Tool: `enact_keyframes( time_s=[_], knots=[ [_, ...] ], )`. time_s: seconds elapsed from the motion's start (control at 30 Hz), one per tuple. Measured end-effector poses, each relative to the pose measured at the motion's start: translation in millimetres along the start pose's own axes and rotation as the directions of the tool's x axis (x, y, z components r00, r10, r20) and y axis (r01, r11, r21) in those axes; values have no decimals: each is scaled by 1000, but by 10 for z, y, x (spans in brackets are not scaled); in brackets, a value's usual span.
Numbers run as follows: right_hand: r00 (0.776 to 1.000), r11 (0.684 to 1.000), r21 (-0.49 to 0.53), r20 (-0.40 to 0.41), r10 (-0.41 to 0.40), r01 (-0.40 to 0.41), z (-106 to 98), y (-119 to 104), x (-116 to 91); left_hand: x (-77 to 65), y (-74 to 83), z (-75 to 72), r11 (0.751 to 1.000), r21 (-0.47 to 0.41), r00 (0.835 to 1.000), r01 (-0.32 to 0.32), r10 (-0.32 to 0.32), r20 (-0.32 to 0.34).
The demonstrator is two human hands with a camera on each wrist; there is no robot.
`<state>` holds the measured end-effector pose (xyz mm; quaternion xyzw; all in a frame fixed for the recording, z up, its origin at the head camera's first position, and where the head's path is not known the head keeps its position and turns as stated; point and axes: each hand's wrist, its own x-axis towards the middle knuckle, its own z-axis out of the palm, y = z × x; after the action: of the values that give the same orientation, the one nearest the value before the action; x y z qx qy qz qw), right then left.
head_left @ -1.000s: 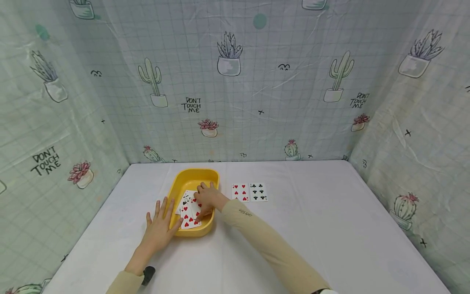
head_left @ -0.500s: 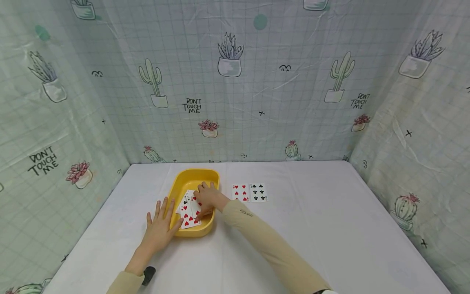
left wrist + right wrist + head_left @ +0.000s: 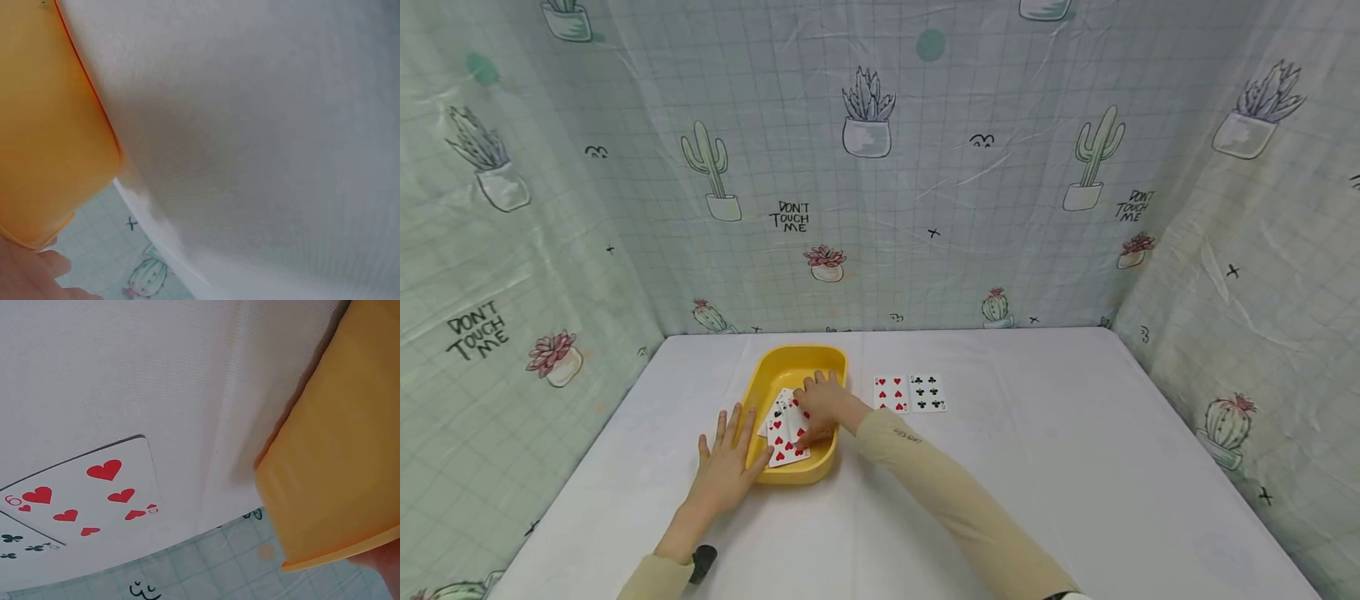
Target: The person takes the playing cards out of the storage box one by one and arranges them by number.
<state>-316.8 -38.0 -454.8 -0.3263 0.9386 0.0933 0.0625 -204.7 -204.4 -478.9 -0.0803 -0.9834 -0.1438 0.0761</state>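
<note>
Since a second ago, the cards (image 3: 784, 442) have shifted slightly, with both hands keeping their places. The left hand (image 3: 726, 467), fingers straight and spread and grasping nothing, rests against the left side of the tray (image 3: 787, 367). The cards lie face up in the tray, between the hands. The right hand (image 3: 822, 404) reaches in, thumb over the cards; whether it grips one cannot be told. To its right, the six of hearts (image 3: 891, 392) lies just beside the six of clubs (image 3: 928, 392).
</note>
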Motion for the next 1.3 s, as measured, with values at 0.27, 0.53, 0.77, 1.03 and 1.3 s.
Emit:
enact_keyframes(
  time_s=[0.27, 0.53, 0.77, 1.03, 1.3],
  knots=[
    [999, 1000, -1, -32, -14, 14, -69, 3, -12, -4, -1, 3, 1000, -2, 1000, 9, -9, 16],
    [998, 999, 15, -55, -40, 41, -154, 26, -93, -18, 1, -4, 1000, 0, 1000, 8, -8, 12],
    [990, 998, 34, -132, -44, 48, -193, 80, -176, -22, 0, -11, 1000, 2, 1000, -1, 1, 3],
    [978, 997, 36, -198, -65, 74, -177, 130, -295, -29, 2, -13, 1000, -6, 1000, -3, 3, 3],
    [970, 997, 35, -236, -63, 74, -166, 201, -421, -19, -6, 2, 1000, -24, 1000, -13, 13, -10]
  ],
)
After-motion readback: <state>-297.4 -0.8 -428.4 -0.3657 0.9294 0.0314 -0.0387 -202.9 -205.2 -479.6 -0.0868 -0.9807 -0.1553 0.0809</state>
